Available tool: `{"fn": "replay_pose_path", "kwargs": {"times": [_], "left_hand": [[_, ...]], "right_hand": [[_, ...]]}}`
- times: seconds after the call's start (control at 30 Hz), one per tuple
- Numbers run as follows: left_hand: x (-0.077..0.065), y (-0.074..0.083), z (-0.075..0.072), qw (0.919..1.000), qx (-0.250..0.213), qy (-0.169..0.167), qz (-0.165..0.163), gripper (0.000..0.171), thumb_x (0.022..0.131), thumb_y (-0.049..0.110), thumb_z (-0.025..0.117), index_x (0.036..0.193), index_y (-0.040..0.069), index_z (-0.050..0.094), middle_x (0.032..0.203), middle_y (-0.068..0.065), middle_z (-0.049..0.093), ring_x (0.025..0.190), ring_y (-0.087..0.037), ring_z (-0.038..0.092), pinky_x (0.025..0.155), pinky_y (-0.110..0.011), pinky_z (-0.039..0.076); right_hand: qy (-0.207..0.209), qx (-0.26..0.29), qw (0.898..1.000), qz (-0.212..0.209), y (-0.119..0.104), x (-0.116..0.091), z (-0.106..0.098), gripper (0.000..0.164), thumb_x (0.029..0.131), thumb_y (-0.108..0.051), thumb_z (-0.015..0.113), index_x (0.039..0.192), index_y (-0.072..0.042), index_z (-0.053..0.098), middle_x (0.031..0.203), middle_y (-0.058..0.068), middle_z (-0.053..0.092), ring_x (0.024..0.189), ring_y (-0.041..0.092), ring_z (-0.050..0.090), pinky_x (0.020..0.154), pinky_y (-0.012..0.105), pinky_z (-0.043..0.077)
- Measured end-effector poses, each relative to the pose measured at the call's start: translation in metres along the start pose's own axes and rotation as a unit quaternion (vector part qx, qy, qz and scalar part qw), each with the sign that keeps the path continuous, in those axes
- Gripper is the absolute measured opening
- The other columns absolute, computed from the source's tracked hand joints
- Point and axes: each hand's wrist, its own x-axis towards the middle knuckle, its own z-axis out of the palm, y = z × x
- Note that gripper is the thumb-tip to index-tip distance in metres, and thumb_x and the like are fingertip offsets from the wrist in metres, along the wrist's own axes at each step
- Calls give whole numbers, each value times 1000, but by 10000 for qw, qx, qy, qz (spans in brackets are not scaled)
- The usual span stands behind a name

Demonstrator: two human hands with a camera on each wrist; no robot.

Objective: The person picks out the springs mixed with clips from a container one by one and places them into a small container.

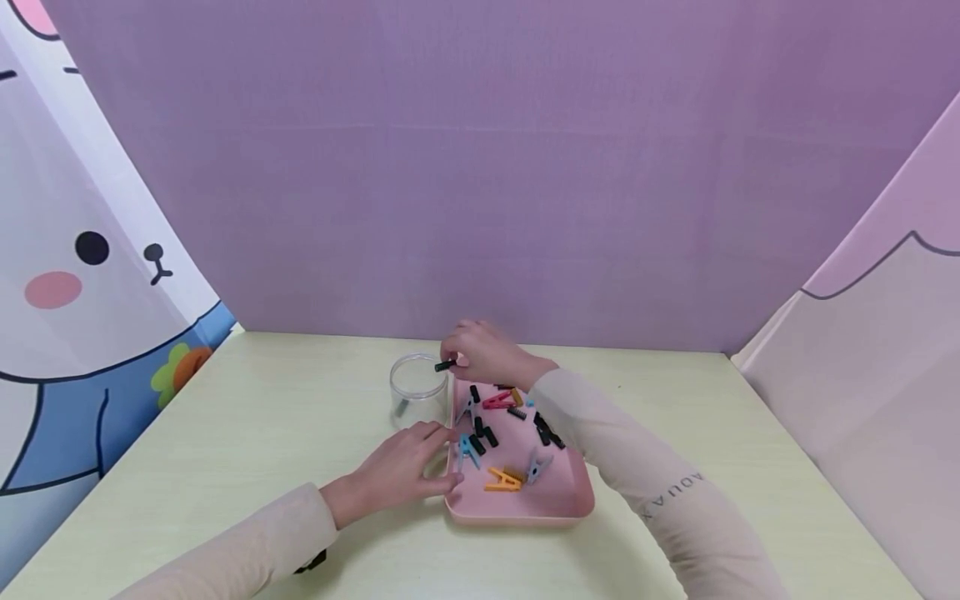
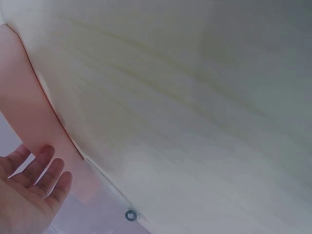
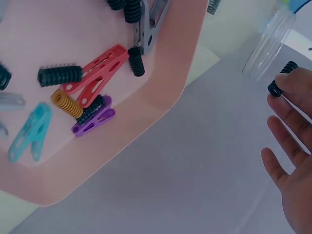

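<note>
My right hand [image 1: 489, 353] pinches a black coil spring [image 3: 282, 78] between thumb and forefinger. In the head view the spring sits at the rim of a clear round jar [image 1: 418, 393]; a dark spring [image 1: 402, 407] shows inside the jar. My left hand [image 1: 405, 467] rests at the left side of a pink tray [image 1: 525, 520], fingers loosely extended, touching its wall. Several black springs lie in the tray among small plastic clothespins, including a red clothespin [image 3: 96, 75], a purple clothespin [image 3: 93, 116] and a teal clothespin [image 3: 30, 131].
Orange clothespins [image 1: 503, 480] and grey clothespins [image 1: 538, 467] lie toward the tray's near end, with a yellow spring [image 3: 67, 103] farther back. The jar stands against the tray's far left side on a pale table [image 1: 300, 400]. A purple curtain [image 1: 480, 183] rises behind the table.
</note>
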Motion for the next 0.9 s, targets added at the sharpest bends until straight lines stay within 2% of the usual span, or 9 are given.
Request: {"fn": "replay_pose_path", "kwargs": {"times": [0.27,0.5,0.9], "left_hand": [[0,1,-1,10000,35,-53,-7,56,82,56,55,116,12,56,108,-1,58,96,-13,56,81,-31,51],[1,1,-1,9996,2,-226,-160,56,82,57,53,117,13,55,110,0,58,98,-13,55,83,-32,51],[1,1,-2,9998,123,-88,-85,51,82,55,55,112,13,57,104,2,58,92,-11,54,79,-29,51]], "right_hand": [[-104,-13,9999,37,-6,11,9,7,82,-18,67,89,-16,68,86,-7,66,87,13,50,83,33,43],[-230,-46,9997,36,-8,16,20,9,83,-20,65,92,-19,68,90,-9,65,91,11,50,85,33,42],[-383,-42,9992,73,-12,21,24,10,84,-19,65,93,-18,69,92,-6,64,94,13,51,87,33,43]]}}
